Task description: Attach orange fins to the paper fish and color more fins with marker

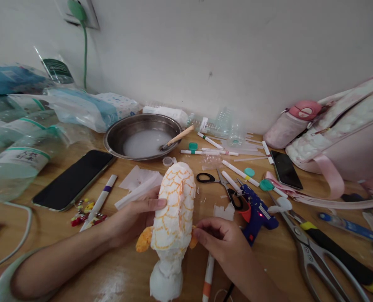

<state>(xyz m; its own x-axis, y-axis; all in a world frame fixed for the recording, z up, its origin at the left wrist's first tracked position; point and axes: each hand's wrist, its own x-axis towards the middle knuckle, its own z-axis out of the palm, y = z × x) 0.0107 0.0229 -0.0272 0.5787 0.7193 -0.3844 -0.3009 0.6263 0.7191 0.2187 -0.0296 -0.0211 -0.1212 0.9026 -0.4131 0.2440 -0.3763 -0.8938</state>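
Left hand (144,212) is gripping the white figure (173,201), thumb pressing its side, other fingers mostly hiding behind; right hand (222,239) is pinching an orange fin (193,240), thumb against index. Figure is sitting over the table (117,274), well in from the far edge; contact unclear. Fin could be tearing loose if that pinch is pulling hard; right hand could be bumping the glue gun (258,212), red light glowing, maybe hot. Counting: one figure, two fins, one glue gun, one black-handled scissors (223,181), one grey-handled scissors (309,247), two phones (74,180), one bowl (113,140) standing nearer the far edge.
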